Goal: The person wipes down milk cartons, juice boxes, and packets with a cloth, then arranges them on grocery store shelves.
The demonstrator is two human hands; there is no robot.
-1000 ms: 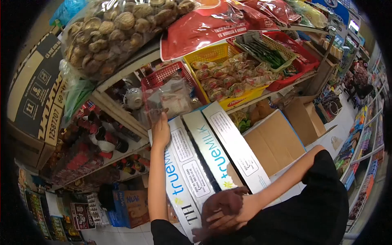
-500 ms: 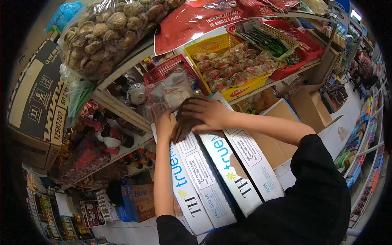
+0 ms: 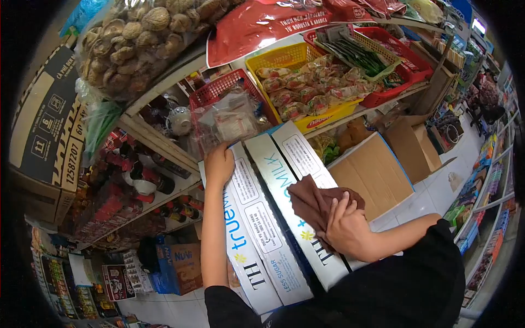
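Circular fisheye view with black corners; toward the right edge, the long shelves (image 3: 489,213) bend and smear into soft colour. Indoor light is moderate and uneven. It falls most strongly on the upward-facing white milk cartons (image 3: 249,218), whose large print reads clearly. White glare streaks the red plastic bag (image 3: 262,41), and smaller glints dot the clear bag of mushrooms (image 3: 131,49). Packed goods (image 3: 101,218) at left sink into dim shadow. The black sleeve (image 3: 410,268) shows little detail. A small patch at upper right is washed out.
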